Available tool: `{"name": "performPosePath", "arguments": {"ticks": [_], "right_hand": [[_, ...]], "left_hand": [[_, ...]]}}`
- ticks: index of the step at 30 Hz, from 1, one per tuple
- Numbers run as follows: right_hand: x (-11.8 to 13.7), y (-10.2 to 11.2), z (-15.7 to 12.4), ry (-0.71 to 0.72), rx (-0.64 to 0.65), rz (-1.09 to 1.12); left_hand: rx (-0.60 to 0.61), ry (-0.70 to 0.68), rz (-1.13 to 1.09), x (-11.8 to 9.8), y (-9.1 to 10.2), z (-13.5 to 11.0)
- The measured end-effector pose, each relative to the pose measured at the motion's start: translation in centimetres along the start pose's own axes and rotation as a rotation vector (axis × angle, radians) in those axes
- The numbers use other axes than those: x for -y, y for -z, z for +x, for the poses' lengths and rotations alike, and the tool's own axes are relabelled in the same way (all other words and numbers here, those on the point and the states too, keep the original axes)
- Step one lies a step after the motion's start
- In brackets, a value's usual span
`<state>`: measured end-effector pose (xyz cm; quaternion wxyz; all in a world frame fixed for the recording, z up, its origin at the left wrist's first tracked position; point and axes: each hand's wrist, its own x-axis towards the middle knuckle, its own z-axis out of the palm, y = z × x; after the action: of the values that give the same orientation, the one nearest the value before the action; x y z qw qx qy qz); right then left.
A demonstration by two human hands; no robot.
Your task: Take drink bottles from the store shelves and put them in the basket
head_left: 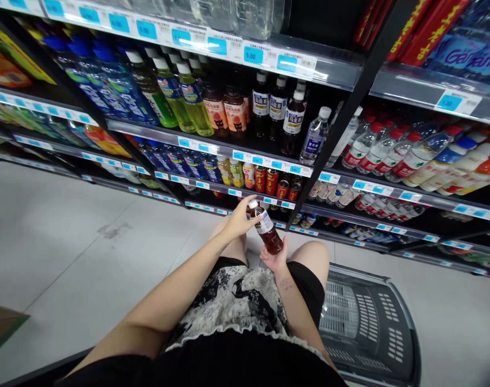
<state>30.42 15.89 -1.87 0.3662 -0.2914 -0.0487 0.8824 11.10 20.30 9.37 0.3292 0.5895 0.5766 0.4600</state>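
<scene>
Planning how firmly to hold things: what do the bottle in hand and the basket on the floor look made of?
Bottle: likely clear glossy plastic, since the dark drink shows through; white cap, paper-like label. Basket: grey matte moulded plastic, judging by its slotted lattice walls and thick rim.

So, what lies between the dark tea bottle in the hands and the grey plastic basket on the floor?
In the head view, only the person's bare right knee separates the bottle from the basket.

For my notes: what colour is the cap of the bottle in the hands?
White; the bottle shows in the head view.
</scene>
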Motion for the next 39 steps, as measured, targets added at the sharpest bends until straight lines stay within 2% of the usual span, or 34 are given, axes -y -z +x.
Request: {"name": "performPosePath", "arguments": {"ticks": [2, 4, 6, 9, 12, 14, 17, 19, 21, 24, 27, 31, 33, 39], "right_hand": [[-0.1, -0.1, -0.2, -0.009, 0.062, -0.001], [-0.2, -0.2, -0.3, -0.018, 0.092, -0.011], [-0.4, -0.2, -0.3, -0.040, 0.107, -0.027], [-0.7, -0.2, -0.4, -0.077, 0.123, -0.029], [-0.9, 0.1, -0.5, -0.092, 0.114, -0.018], [-1.1, 0.5, -0.3, -0.043, 0.088, -0.018], [-1.4, 1.1, 0.2, 0.020, 0.043, 0.000], [-1.7, 1.3, 0.6, 0.030, 0.037, 0.010], [-2.0, 1.3, 1.0, 0.041, 0.040, 0.016], [-2.3, 1.1, 1.3, 0.064, 0.042, 0.021], [-2.4, 0.8, 1.4, 0.071, 0.033, 0.019], [-2.3, 0.5, 1.3, 0.071, 0.021, 0.012], [-2.2, 0.4, 1.3, 0.081, 0.026, 0.001], [-2.4, 0.5, 1.7, 0.078, 0.043, 0.030]], "left_hand": [[-0.079, 0.112, -0.081, 0.8, -0.4, -0.1], [-0.088, 0.184, -0.182, 1.5, -1.1, -0.4], [-0.084, 0.200, -0.285, 1.7, -1.9, -0.9], [-0.107, 0.138, -0.331, 0.5, -2.0, -1.1], [-0.042, -0.032, -0.159, -2.9, 0.3, 0.4], [-0.052, -0.165, 0.006, -5.8, 2.7, 2.6], [-0.228, -0.331, 0.138, -9.8, 6.3, 7.8], [-0.345, -0.417, 0.167, -11.6, 8.0, 11.8], [-0.414, -0.478, 0.216, -12.8, 8.9, 15.7], [-0.404, -0.525, 0.344, -13.7, 9.2, 20.1], [-0.378, -0.462, 0.453, -13.8, 8.9, 23.1], [-0.416, -0.230, 0.486, -13.0, 8.7, 25.8], [-0.421, -0.158, 0.485, -12.6, 8.6, 26.7], [-0.364, -0.169, 0.472, -12.8, 8.8, 29.0]]}}
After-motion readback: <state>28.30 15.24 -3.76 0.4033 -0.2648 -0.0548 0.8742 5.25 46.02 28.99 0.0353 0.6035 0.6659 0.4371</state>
